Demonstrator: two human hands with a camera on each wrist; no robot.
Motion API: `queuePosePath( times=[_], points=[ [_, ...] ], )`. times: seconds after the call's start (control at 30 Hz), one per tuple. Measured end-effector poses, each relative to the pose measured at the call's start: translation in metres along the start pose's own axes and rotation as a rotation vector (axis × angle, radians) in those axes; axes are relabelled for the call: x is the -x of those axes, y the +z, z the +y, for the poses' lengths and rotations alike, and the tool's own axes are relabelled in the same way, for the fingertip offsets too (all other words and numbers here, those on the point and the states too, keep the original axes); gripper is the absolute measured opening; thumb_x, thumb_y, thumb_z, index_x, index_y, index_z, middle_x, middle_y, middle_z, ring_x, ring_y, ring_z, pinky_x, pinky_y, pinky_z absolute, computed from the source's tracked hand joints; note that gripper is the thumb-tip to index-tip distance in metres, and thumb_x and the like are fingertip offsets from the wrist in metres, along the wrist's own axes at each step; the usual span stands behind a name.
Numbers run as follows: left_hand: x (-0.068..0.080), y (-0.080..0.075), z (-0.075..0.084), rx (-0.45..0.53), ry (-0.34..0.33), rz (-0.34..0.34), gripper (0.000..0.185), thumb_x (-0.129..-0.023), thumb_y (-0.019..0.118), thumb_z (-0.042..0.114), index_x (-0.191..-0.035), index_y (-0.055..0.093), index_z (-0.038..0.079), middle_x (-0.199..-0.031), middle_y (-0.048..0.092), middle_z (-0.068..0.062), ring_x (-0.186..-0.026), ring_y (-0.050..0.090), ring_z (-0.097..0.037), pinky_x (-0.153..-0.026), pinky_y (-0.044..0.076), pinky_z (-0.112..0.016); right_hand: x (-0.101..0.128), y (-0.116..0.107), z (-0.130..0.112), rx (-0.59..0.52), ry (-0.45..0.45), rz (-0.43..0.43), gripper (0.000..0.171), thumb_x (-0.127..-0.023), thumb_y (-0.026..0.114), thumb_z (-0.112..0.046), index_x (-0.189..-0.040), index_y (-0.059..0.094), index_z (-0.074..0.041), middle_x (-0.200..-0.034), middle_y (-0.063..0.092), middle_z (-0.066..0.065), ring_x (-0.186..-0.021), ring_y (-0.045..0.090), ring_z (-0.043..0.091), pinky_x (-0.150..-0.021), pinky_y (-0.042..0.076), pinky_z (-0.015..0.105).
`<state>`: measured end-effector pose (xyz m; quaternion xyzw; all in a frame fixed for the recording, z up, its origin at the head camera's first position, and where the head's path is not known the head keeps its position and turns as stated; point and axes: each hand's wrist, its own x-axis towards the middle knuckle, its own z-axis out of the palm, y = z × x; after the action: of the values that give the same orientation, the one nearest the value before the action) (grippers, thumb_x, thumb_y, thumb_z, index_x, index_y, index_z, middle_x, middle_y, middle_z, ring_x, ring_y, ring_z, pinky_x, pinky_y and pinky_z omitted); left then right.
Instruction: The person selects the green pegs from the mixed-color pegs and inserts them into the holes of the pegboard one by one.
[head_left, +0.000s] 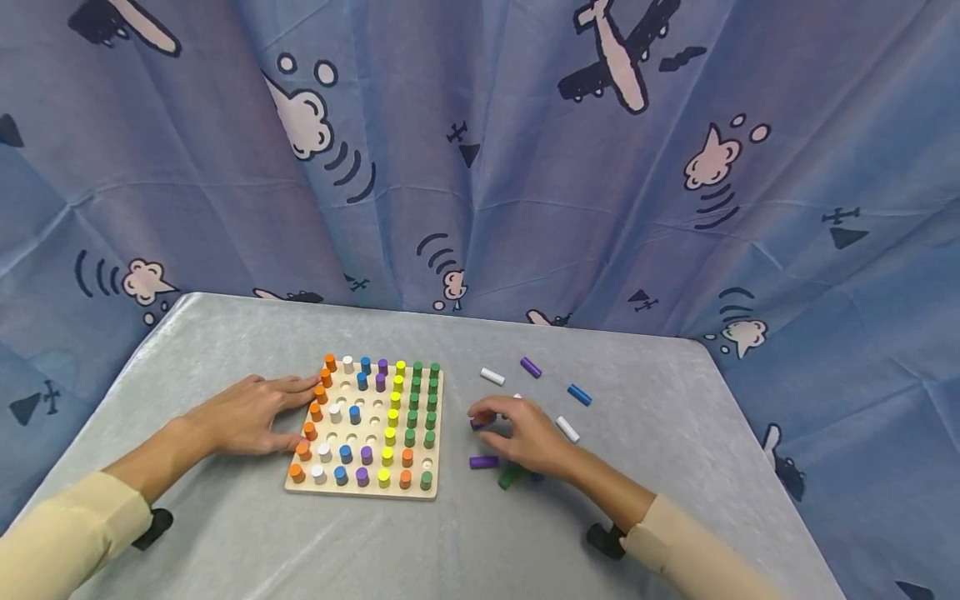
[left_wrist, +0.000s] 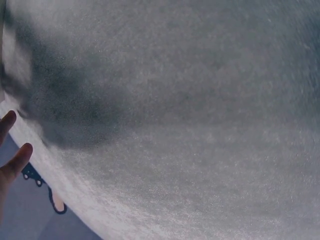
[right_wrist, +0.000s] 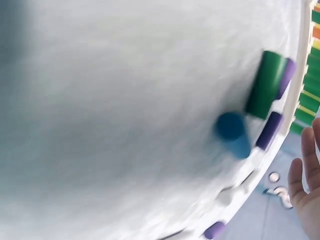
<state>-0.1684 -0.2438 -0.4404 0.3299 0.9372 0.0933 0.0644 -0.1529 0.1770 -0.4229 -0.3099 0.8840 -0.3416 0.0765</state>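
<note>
A square wooden pegboard (head_left: 367,486) lies on the table, filled in many holes with coloured pegs. My left hand (head_left: 251,414) rests at its left edge, fingertips and thumb touching the side near the orange pegs (head_left: 320,394). My right hand (head_left: 528,433) hovers right of the board over the loose pegs. Between its thumb and bent index finger shows a dark purple peg (head_left: 476,424); in the right wrist view this peg (right_wrist: 270,131) lies on the table, apart from the fingers (right_wrist: 308,150). The left wrist view has only fingertips (left_wrist: 19,159) and tabletop.
Near the right hand lie a purple peg (head_left: 483,462), a green peg (head_left: 511,476) and a blue peg (right_wrist: 234,132) partly hidden under the wrist. Farther back are white pegs (head_left: 492,377), another purple peg (head_left: 531,367) and a blue one (head_left: 579,394). A patterned curtain (head_left: 480,208) hangs behind.
</note>
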Motion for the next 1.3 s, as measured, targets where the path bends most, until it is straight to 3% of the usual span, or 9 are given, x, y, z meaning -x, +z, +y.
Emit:
queuePosePath(
  times=[0.13,0.4,0.57,0.67,1.03,1.3],
  points=[
    [0.0,-0.001,0.001,-0.008,0.004,0.005,0.075,-0.089,0.064,0.056,-0.142,0.054,0.003,-0.15,0.048,-0.013,-0.133,0.049,-0.037,-0.094,0.044,-0.059,0.015,-0.007,0.01,0.007,0.011,-0.004,0.032,-0.086,0.075,-0.001,-0.117,0.068,-0.005,-0.104,0.072,0.003,-0.1,0.066,0.016,-0.093,0.051,0.048],
    [0.001,-0.001,0.003,-0.005,-0.012,-0.005,0.09,-0.087,0.053,0.074,-0.142,0.054,0.004,-0.152,0.046,-0.012,-0.134,0.048,-0.036,-0.094,0.044,-0.059,0.038,-0.015,0.024,-0.009,0.011,-0.076,0.036,-0.084,0.076,0.001,-0.118,0.068,-0.003,-0.104,0.074,-0.001,-0.102,0.067,0.013,-0.096,0.049,0.043],
    [0.002,0.0,0.001,-0.012,0.0,0.008,0.083,-0.089,0.058,0.067,-0.142,0.055,0.004,-0.151,0.047,-0.012,-0.134,0.049,-0.036,-0.093,0.045,-0.058,0.048,-0.014,0.032,-0.002,0.011,-0.102,0.037,-0.082,0.078,0.0,-0.117,0.068,-0.006,-0.104,0.074,-0.004,-0.102,0.066,0.011,-0.097,0.048,0.039],
    [0.002,0.0,0.001,-0.012,0.004,0.012,0.08,-0.089,0.06,0.064,-0.142,0.055,0.003,-0.15,0.048,-0.013,-0.134,0.049,-0.036,-0.093,0.045,-0.058,0.052,-0.011,0.037,0.009,-0.004,-0.105,0.036,-0.082,0.078,-0.001,-0.116,0.069,-0.008,-0.104,0.073,-0.005,-0.101,0.065,0.011,-0.095,0.048,0.037],
    [0.002,0.0,0.001,-0.005,-0.009,-0.009,0.091,-0.087,0.05,0.076,-0.143,0.054,0.004,-0.152,0.045,-0.012,-0.135,0.048,-0.036,-0.094,0.044,-0.059,0.054,-0.005,0.041,0.025,-0.029,-0.075,0.033,-0.083,0.076,0.002,-0.114,0.069,-0.008,-0.101,0.072,-0.005,-0.099,0.065,0.012,-0.092,0.05,0.037],
    [0.001,0.001,0.0,-0.011,0.003,0.013,0.085,-0.088,0.056,0.07,-0.142,0.055,0.004,-0.15,0.048,-0.012,-0.134,0.049,-0.035,-0.093,0.045,-0.058,0.052,-0.006,0.04,0.023,-0.005,-0.074,0.033,-0.084,0.076,0.002,-0.113,0.07,-0.01,-0.101,0.072,-0.007,-0.099,0.064,0.01,-0.093,0.049,0.037]
  ],
)
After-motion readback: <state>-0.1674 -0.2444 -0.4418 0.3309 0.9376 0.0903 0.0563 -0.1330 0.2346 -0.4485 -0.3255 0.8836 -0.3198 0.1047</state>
